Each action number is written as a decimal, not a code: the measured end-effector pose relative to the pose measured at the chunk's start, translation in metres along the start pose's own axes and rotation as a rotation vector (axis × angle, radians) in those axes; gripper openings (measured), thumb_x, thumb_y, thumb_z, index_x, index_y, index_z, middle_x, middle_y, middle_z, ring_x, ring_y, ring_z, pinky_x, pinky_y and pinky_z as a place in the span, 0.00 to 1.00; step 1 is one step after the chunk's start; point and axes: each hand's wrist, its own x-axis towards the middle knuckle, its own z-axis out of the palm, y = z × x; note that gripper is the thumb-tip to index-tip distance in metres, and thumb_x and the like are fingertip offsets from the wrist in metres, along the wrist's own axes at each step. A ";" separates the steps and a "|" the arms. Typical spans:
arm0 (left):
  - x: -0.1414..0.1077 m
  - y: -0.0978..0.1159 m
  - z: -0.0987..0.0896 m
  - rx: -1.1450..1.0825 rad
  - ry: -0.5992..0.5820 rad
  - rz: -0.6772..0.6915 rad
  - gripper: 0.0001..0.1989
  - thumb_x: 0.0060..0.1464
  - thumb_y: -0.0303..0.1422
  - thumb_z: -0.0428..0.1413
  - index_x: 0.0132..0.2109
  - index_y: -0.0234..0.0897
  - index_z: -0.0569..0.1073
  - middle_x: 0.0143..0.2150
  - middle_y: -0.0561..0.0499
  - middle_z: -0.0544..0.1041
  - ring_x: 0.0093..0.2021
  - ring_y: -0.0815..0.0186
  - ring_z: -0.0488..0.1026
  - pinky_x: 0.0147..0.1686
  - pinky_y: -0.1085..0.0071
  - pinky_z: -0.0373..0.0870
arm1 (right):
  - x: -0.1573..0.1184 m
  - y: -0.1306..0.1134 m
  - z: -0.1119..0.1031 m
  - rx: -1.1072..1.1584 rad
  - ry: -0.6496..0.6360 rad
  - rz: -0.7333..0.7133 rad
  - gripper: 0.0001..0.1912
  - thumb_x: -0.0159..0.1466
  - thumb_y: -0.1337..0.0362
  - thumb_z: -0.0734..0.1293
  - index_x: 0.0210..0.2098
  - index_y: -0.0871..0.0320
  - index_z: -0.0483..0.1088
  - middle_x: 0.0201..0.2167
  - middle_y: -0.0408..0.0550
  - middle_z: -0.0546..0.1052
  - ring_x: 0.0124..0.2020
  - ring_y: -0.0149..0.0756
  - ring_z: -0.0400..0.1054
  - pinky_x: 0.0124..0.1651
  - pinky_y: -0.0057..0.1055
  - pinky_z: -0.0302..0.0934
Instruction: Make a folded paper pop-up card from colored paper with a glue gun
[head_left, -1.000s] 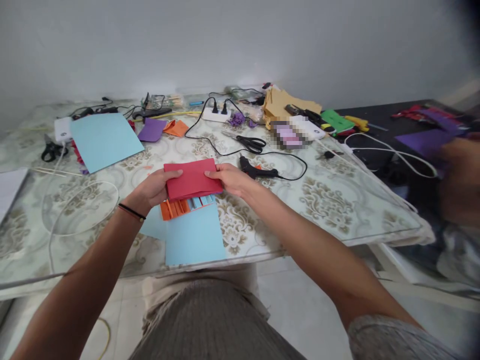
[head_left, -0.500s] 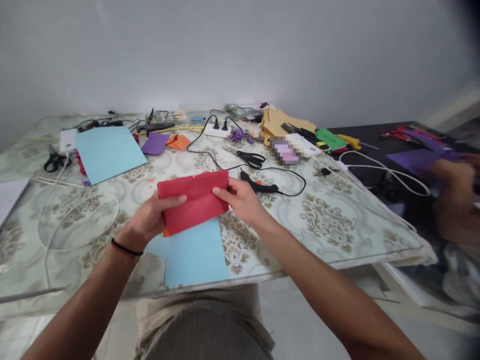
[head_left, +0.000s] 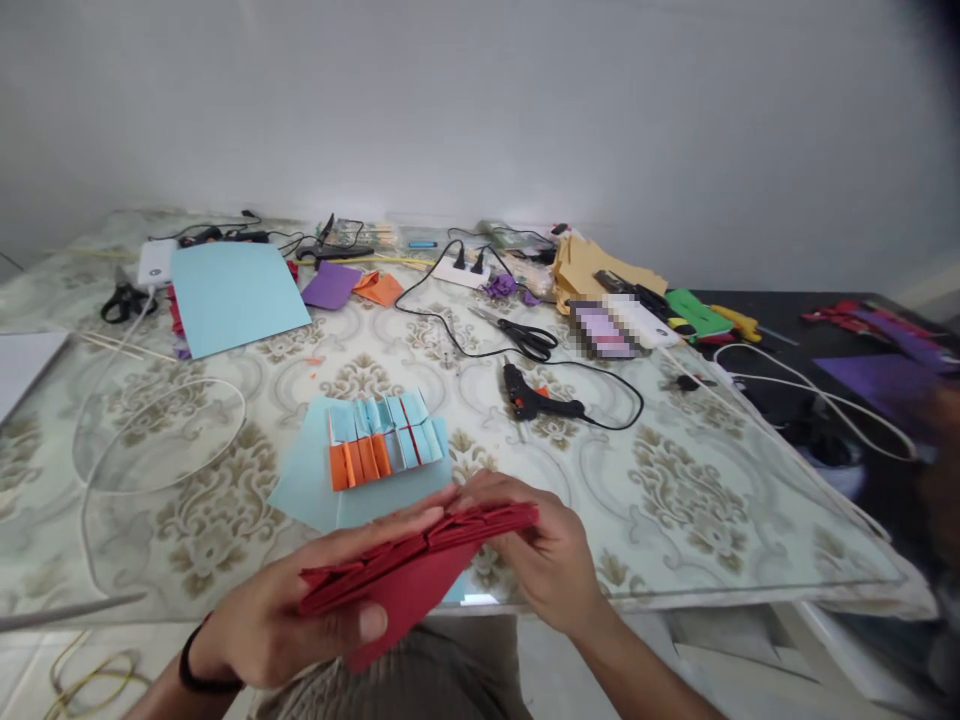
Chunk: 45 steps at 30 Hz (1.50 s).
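Note:
Both my hands grip a piece of folded red paper (head_left: 420,575) close to my body, past the table's front edge. My left hand (head_left: 277,610) clasps its left side, thumb below and fingers along the top. The right end is pinched in my right hand (head_left: 547,550), whose fingers are partly hidden by the paper. Several folded layers show along its upper edge. Just beyond my hands, a pleated light-blue and orange folded paper piece (head_left: 382,440) rests on light-blue sheets (head_left: 307,480).
A black glue gun (head_left: 536,395) and black scissors (head_left: 517,335) lie right of centre. Farther back are a white power strip (head_left: 461,270), a large light-blue sheet (head_left: 240,300) and a purple paper (head_left: 331,285). A co-worker's blurred hand (head_left: 941,460) is at the right edge.
The red paper has come toward me and tilted, so its folded edge now shows. The pleated blue and orange piece behind it is uncovered. The co-worker's hand is farther to the right.

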 end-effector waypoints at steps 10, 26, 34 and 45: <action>-0.009 -0.035 0.021 -0.180 0.381 -0.246 0.27 0.66 0.49 0.60 0.67 0.45 0.77 0.59 0.46 0.84 0.49 0.54 0.82 0.54 0.63 0.80 | 0.004 0.004 0.009 -0.068 0.049 0.271 0.16 0.70 0.54 0.72 0.55 0.46 0.75 0.53 0.52 0.79 0.55 0.44 0.78 0.59 0.37 0.74; -0.036 -0.029 -0.002 0.096 0.263 -0.176 0.22 0.70 0.44 0.57 0.68 0.54 0.76 0.68 0.48 0.78 0.65 0.54 0.77 0.65 0.66 0.73 | 0.015 -0.010 -0.002 -0.077 -0.190 0.541 0.19 0.57 0.43 0.81 0.32 0.51 0.80 0.26 0.43 0.81 0.28 0.38 0.75 0.31 0.30 0.69; -0.034 -0.017 -0.012 0.018 0.064 -0.056 0.22 0.70 0.38 0.56 0.68 0.51 0.76 0.66 0.44 0.79 0.63 0.51 0.79 0.62 0.61 0.76 | 0.077 0.002 0.005 -0.434 -0.412 -0.032 0.16 0.79 0.60 0.61 0.56 0.47 0.80 0.60 0.49 0.82 0.64 0.44 0.74 0.69 0.48 0.65; -0.028 -0.009 -0.034 -0.020 0.032 0.052 0.22 0.70 0.42 0.56 0.68 0.54 0.75 0.64 0.44 0.81 0.61 0.48 0.81 0.61 0.60 0.74 | 0.108 0.047 0.050 -0.945 -0.918 -0.406 0.21 0.77 0.53 0.64 0.62 0.59 0.74 0.67 0.63 0.74 0.74 0.55 0.61 0.77 0.61 0.52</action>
